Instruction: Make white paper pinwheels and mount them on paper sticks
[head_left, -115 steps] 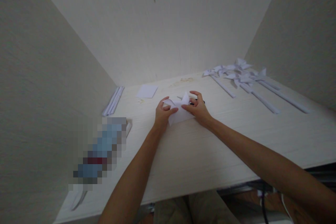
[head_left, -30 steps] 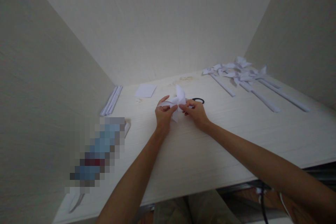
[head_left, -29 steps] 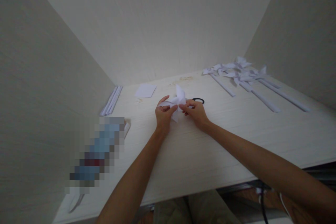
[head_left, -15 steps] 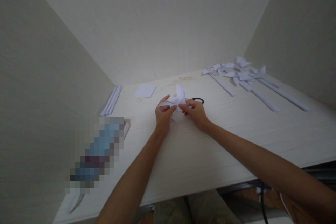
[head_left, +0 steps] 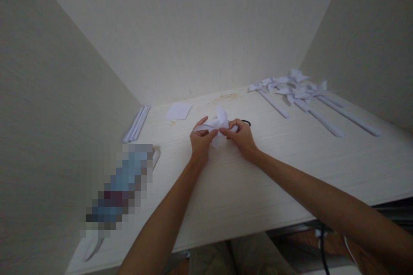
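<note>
Between my two hands, above the middle of the table, is a white paper pinwheel [head_left: 222, 117] with curved blades. My left hand [head_left: 200, 142] pinches it from the left, thumb near the centre and fingers behind a blade. From the right, my right hand [head_left: 241, 137] closes thumb and fingers on the paper close to the same centre. Whatever lies under the fingertips is hidden. Just behind my right hand a black loop [head_left: 247, 123] shows in part, perhaps a scissors handle.
Several white pinwheels on rolled paper sticks [head_left: 325, 122] lie at the right back. A square paper sheet [head_left: 179, 111] and several rolled paper sticks [head_left: 138, 123] lie at the left back. A blurred-out object [head_left: 121, 189] stands at the left. Walls enclose the table [head_left: 274, 197] on three sides.
My right fingers have shifted slightly on the pinwheel, and its upper blade has bent a little. Both hands keep their hold in about the same place.
</note>
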Action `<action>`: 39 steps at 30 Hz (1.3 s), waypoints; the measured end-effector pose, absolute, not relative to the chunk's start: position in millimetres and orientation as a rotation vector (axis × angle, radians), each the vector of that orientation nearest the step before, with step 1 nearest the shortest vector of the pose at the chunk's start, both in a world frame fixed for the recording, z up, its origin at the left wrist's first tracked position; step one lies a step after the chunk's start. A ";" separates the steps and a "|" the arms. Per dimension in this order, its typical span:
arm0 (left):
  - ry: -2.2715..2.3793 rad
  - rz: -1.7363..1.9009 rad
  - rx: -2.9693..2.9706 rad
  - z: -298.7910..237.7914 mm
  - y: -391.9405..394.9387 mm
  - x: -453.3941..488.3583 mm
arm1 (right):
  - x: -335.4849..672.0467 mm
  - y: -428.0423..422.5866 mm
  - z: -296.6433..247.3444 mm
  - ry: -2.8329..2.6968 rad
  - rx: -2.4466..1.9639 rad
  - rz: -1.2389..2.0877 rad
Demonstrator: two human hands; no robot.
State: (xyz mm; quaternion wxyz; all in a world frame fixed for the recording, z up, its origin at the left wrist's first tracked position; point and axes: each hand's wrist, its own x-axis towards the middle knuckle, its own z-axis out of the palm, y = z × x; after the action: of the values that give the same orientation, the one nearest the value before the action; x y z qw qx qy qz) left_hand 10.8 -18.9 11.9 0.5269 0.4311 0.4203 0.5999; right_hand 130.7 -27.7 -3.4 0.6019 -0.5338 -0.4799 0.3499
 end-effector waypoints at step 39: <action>0.978 1.402 1.243 10.1 -17.0 9.1 | 136.8 -25.9 -0.2 -1.042 -0.994 1.066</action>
State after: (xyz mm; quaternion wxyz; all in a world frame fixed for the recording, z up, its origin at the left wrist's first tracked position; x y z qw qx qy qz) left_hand 9.1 -17.0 10.1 0.4916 0.5121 0.4030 0.5776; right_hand 136.8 -25.9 -0.2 0.6249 -0.4330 -0.4539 0.4647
